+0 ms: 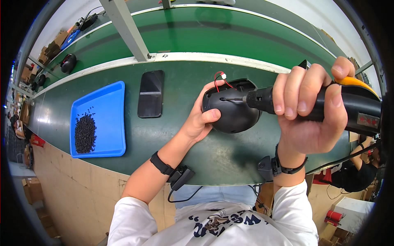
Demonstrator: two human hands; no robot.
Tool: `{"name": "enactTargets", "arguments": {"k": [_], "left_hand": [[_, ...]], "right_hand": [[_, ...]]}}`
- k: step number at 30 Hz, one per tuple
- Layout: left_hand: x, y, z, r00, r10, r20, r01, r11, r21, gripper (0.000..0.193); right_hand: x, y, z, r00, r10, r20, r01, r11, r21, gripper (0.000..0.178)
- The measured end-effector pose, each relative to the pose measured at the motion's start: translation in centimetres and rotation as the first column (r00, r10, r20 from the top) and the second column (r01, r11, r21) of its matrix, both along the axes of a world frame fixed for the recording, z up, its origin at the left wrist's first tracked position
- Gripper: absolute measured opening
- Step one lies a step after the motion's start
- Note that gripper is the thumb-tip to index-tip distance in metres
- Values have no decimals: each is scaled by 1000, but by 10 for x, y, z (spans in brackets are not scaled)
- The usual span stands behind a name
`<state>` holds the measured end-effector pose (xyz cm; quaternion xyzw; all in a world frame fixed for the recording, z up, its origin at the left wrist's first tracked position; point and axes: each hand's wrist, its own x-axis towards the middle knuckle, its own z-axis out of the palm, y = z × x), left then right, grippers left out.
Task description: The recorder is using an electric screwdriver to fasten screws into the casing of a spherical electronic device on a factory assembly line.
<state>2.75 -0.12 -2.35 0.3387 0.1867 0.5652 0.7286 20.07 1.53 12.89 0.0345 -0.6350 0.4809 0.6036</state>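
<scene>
My left hand (202,119) grips a rounded black plastic housing (234,117) from its left side, thumb on the near face and fingers behind. A red and black wire pair with a white connector (223,76) sticks up from the housing's top opening. In my right hand (310,106) is a black electric screwdriver (262,100), held sideways with fingers wrapped round its body. Its thin bit points left, with the tip at a hole in the housing's upper left face. Whether a screw sits on the tip is too small to tell.
A blue tray (111,119) with a heap of small black screws (85,133) lies at the left. Beside it is a black phone (150,94). A metal post (127,30) rises behind the bench, before a green conveyor (197,35). Another person (355,174) is at far right.
</scene>
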Motion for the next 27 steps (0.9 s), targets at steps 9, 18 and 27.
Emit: {"name": "enactTargets", "arguments": {"k": [9, 18, 27], "left_hand": [[0, -1, 1, 1000, 10, -15, -10, 1000, 19, 96], [4, -2, -1, 998, -57, 16, 56, 998, 27, 98], [-2, -7, 1, 992, -127, 19, 127, 992, 2, 104]], "right_hand": [[-2, -4, -1, 999, -20, 37, 20, 1000, -7, 24], [-14, -5, -12, 1000, -20, 7, 20, 999, -50, 24], [-26, -23, -10, 989, -106, 106, 109, 994, -29, 26]]}}
